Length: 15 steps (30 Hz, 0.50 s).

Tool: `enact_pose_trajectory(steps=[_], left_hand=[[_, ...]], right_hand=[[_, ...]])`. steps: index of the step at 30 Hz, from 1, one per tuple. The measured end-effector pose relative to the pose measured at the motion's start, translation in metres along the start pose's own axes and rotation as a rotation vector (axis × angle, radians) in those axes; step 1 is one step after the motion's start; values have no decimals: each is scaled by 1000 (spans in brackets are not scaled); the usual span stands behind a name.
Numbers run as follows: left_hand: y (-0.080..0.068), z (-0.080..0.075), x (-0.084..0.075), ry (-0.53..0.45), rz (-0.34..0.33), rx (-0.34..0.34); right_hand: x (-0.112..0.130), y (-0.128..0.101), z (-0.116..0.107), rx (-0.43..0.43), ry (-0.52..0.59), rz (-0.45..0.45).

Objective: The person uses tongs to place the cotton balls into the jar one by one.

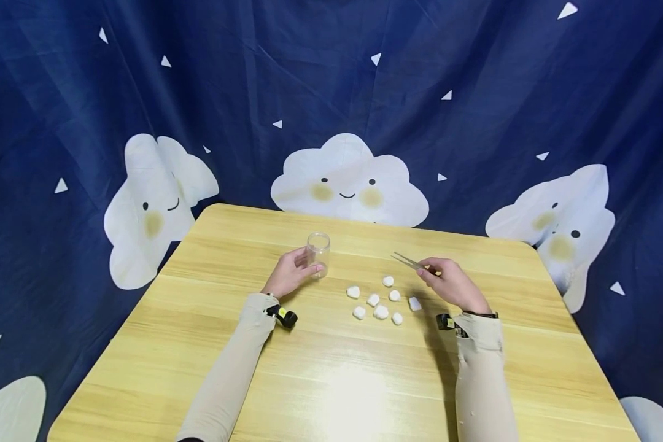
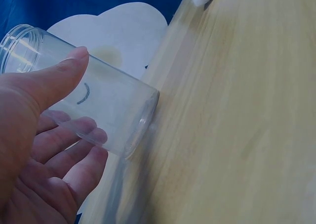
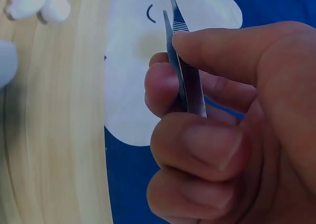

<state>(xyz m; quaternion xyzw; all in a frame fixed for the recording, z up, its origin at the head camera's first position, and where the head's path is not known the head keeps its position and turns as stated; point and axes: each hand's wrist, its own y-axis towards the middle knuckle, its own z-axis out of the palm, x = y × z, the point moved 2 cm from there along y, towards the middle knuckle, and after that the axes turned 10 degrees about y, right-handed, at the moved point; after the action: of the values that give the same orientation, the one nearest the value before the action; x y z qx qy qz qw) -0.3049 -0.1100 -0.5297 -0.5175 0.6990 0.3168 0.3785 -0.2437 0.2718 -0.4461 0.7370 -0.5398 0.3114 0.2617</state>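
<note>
A clear, lidless plastic jar stands upright near the middle of the table, and nothing shows inside it. Around its side curl the thumb and fingers of my left hand; the left wrist view shows the thumb on the near wall of the jar. My right hand holds metal tweezers above the table, pointing left. In the right wrist view the tips of the tweezers are slightly apart with nothing between them. Several white cotton balls lie loose between the hands.
The wooden table has rounded corners. Behind it hangs a dark blue curtain with white clouds and small triangles. Cameras are strapped to both wrists.
</note>
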Motion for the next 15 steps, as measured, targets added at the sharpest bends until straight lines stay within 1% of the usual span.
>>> enact_pose_trajectory(steps=[6,15], left_hand=[[0,0,0,-3,5,3],[-1,0,-2,-16,-2,-2]], right_hand=[[4,1,5,7,-31,-30],[1,2,11,41,-63,-7]])
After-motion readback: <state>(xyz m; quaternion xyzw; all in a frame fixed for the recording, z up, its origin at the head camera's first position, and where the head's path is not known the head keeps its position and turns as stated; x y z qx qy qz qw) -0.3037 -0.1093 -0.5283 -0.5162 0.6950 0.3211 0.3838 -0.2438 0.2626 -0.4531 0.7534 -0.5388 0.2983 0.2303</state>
